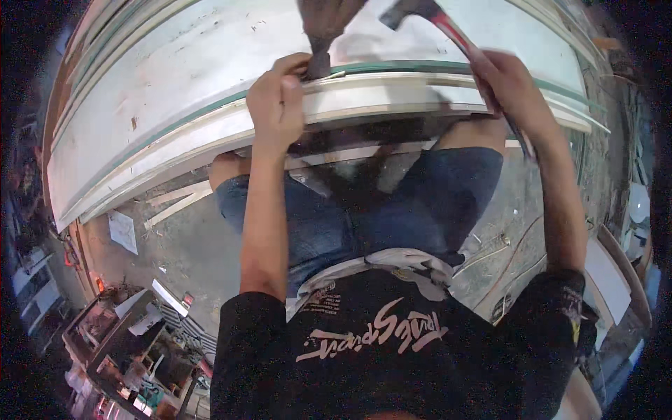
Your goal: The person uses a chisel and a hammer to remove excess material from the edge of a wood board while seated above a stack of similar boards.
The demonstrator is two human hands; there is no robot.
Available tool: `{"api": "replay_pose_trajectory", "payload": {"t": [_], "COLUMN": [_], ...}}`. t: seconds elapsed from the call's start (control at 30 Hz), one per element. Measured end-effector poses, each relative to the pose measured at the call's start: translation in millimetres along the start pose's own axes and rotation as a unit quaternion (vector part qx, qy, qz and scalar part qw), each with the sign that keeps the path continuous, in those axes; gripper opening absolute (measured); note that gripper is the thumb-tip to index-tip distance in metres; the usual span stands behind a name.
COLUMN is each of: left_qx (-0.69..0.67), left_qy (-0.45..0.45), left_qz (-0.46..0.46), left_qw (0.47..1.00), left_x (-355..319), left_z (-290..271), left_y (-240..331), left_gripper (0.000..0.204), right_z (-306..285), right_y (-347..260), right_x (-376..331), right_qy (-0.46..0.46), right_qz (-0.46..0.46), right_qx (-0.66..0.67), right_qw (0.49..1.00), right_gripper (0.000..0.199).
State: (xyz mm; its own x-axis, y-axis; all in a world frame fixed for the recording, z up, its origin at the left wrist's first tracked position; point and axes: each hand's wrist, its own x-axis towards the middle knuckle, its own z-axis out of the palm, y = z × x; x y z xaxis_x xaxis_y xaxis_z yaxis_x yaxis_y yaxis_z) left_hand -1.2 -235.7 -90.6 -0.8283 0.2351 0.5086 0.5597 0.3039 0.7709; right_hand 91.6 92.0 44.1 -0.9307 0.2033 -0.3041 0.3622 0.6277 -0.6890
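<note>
The person's right hand [509, 82] is closed around the handle of a claw hammer [451, 31], whose head stands up and left of that fist, above a white panel [196, 63]. It looks rigid and head-heavy, so a hold low on the handle should suit a swing. The left hand [274, 108] has its fingers curled at pale wooden strips [371, 99] along the panel's near edge; whether it grips anything cannot be told. The strips look light and stiff, likely best steadied away from the hammer's striking face.
</note>
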Motion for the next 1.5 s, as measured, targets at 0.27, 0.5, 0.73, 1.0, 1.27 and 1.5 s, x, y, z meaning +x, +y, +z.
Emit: {"api": "replay_pose_trajectory", "payload": {"t": [0.27,0.5,0.73,1.0,1.27,1.5], "left_qx": [0.137,0.172,0.269,0.317,0.301,0.295], "left_qy": [0.102,0.081,0.021,0.000,-0.015,-0.043], "left_qz": [0.123,0.143,0.099,0.091,0.073,0.062], "left_qw": [0.978,0.971,0.958,0.944,0.951,0.953], "left_x": [-4.2,-2.4,2.4,4.6,3.7,6.6], "left_z": [-1.0,0.8,9.8,9.2,7.3,7.5], "left_y": [-0.3,-10.1,3.9,3.7,7.8,10.2], "left_gripper": [0.034,0.038,0.051,0.064,0.063,0.058], "right_z": [23.4,53.5,98.0,141.9,115.8,91.4], "right_y": [-3.3,-67.0,-123.1,-113.6,-120.9,-114.7], "right_x": [127.6,72.1,77.5,86.8,101.8,102.6], "right_qy": [-0.066,0.022,-0.210,-0.197,-0.272,-0.346], "right_qz": [-0.090,-0.309,-0.370,-0.426,-0.420,-0.445], "right_qx": [-0.148,0.034,0.169,0.343,0.424,0.443], "right_qw": [0.983,0.950,0.889,0.814,0.754,0.697], "right_gripper": [0.042,0.073,0.063,0.036,0.024,0.023]}}
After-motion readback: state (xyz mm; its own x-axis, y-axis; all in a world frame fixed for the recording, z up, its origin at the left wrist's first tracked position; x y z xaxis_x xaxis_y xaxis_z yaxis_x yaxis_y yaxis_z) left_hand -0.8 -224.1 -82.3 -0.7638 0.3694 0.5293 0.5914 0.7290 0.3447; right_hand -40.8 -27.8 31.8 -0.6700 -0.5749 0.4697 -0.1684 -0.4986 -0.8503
